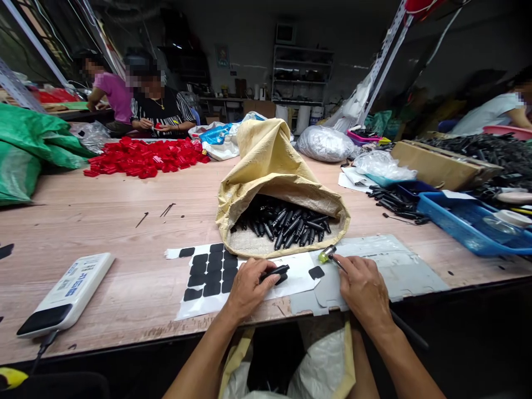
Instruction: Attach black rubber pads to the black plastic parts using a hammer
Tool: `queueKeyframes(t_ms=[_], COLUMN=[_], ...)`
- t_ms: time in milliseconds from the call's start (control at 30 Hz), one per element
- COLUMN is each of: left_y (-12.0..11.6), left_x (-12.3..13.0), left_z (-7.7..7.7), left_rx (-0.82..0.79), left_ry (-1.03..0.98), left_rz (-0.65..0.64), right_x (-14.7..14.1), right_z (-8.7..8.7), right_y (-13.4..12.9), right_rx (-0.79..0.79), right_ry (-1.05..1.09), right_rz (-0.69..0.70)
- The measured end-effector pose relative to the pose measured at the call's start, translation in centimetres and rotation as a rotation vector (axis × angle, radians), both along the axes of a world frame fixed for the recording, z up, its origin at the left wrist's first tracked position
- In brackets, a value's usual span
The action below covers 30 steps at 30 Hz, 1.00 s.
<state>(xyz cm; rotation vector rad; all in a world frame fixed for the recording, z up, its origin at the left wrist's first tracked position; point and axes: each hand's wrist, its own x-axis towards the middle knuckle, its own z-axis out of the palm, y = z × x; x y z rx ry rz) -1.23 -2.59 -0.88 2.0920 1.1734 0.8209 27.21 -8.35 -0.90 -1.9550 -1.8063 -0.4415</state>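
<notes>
My left hand (250, 285) is closed around a black tube-shaped part (277, 271), with the sheet of black stickers (206, 293) under and beside it. In my right hand (363, 285) is the thin dark handle of a small hammer (327, 254), whose head has a yellow-green end and a shiny end. That head is just above the grey board (374, 260). A loose black square sticker (316, 272) lies between my hands. Right behind them, a yellow woven sack (270, 166) lies with its mouth toward me, and several black tube-shaped parts (286, 224) fill its opening.
A white power bank (68, 293) with a cable lies at the left. Farther back are a red pile of parts (145, 157) and a green sack (37, 144). A blue tray (457, 221) stands at the right. An open sack (316, 366) is below the table edge. Co-workers sit beyond.
</notes>
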Motion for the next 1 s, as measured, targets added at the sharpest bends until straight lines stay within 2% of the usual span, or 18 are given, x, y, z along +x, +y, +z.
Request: queueKeyframes(t_ms=[67,100,167,233,333,433,667,833,1000], left_y=[-0.1,-0.1,-0.2,-0.3,-0.4,-0.3,-0.4,-0.5,-0.5], left_x=[-0.1,-0.1,-0.1,-0.1,-0.1,0.0,0.0,-0.2,0.1], left_z=[-0.1,-0.1,-0.1,-0.2,-0.5,-0.8,-1.0,-0.6,-0.4], left_rx=[0.013,0.025,0.051,0.078,0.119,0.178,0.328,0.300,0.190], left_ry=[0.002,0.008,0.018,0.022,0.012,0.003,0.104,0.101,0.013], left_rz=[-0.010,-0.021,-0.042,-0.059,-0.070,-0.069,-0.001,-0.003,0.012], right_x=[-1.3,-2.3,-4.5,-6.5,-8.2,-8.5,-9.5,-9.7,-8.8], right_z=[0.8,1.3,2.4,3.0,2.9,2.3,1.1,-0.2,-0.2], right_y=[0.2,0.3,0.5,0.9,1.6,2.0,2.1,2.5,2.4], right_rx=[0.037,0.029,-0.055,-0.168,-0.275,-0.310,-0.266,-0.224,-0.271], right_ry=[0.048,0.092,0.183,0.202,0.147,0.109,0.162,0.300,0.391], right_rz=[0.070,0.159,0.371,0.468,0.487,0.486,0.531,0.585,0.596])
